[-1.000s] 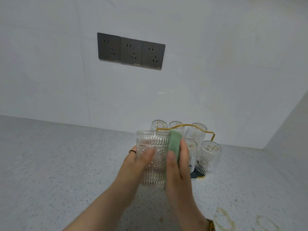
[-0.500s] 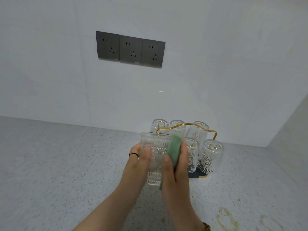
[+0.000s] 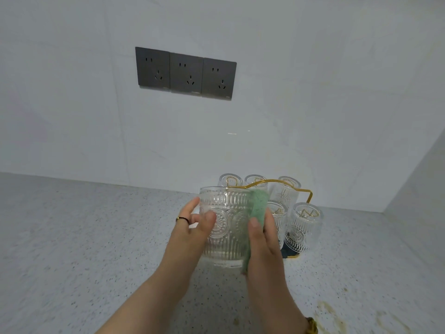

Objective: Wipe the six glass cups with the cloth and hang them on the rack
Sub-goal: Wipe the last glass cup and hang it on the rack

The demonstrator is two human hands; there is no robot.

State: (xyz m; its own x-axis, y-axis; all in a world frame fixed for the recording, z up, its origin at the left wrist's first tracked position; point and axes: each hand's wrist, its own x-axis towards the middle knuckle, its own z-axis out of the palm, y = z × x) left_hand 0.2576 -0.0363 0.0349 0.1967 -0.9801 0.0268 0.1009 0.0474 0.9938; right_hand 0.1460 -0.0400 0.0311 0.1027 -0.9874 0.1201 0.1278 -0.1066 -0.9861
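Observation:
A ribbed clear glass cup [image 3: 226,225] is held upright above the counter, mouth up. My left hand [image 3: 195,225] grips its left side with thumb and fingers; a ring sits on one finger. My right hand [image 3: 263,244] holds a green cloth [image 3: 257,206] flat against the cup's right side. Behind the cup stands a gold wire rack [image 3: 298,186] with several glass cups [image 3: 304,227] hanging upside down on it. The rack's near-left part is hidden by the held cup.
The speckled grey counter [image 3: 84,237] stretches left and toward me. A white wall with three dark sockets [image 3: 185,73] rises behind; a side wall [image 3: 421,201] closes the right. Yellowish stains [image 3: 332,314] mark the counter at the lower right.
The cup has tilted back upright and turned a little in my left hand. My right hand with the cloth has slid along the cup's right side.

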